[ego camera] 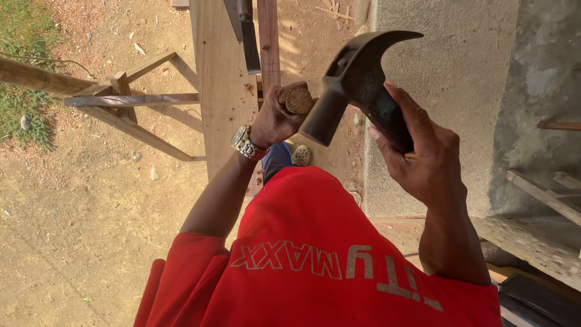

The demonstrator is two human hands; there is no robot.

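So most of the view is taken up by bare sandy ground (78,212), with a patch of grass (24,36) tucked into the far left corner. Over on the right a rough grey concrete wall (442,79) is seen, and a few weathered boards (544,194) are leaned against it lower down. The near bottom of the view is filled by a red shirt (315,266) with pale lettering across it.

A wide wooden plank (221,91) is laid running away toward the far edge, just left of centre, and a narrower reddish strip (269,42) is set alongside it on the right. A dark flat blade (247,30) is rested on the plank at the far end. A rough timber trestle (127,103) is stood on the dirt to the left of the plank.

A claw hammer (357,82) is held up in the middle, head to the left, claw curved off to the right. The right hand (423,157) is clamped around its dark handle. The left hand (275,115), with a metal wristwatch (245,143) worn on the wrist, is closed up right beside the hammer face, and a small round brownish thing (299,100) is pinched in the fingers. What that is exactly can't be made out.
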